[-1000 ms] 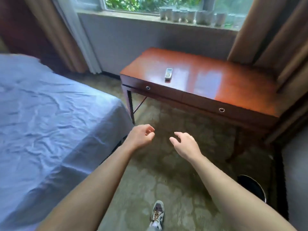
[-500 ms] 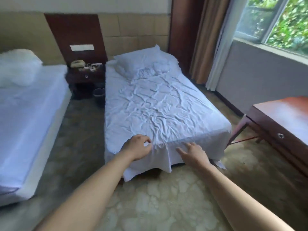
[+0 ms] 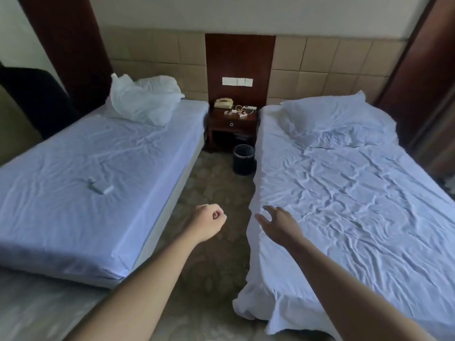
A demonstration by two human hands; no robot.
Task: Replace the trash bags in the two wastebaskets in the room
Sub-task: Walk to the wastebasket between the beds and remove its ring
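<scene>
Wastebasket sits on the floor at the far end of the aisle, in front of the nightstand and tight against the right bed. Small, dark, round; looks light and rigid, probably one-hand liftable. Can't tell from here whether a liner is in it. A thin bag would be limp and slippery, so pinch it at the rim, gather, lift straight up. Second basket not in view.

Hands: both empty. Left hand curled into a loose fist over the carpet. Right hand open, fingers spread, over the near edge of the right bed.

Around: left bed has a crumpled white bundle at the head, bag or linen unclear, plus a small flat item mid-sheet. Phone and cables on the nightstand. Aisle is narrow but clear. Right bed's sheet hangs loose near the floor, possible foot snag.
</scene>
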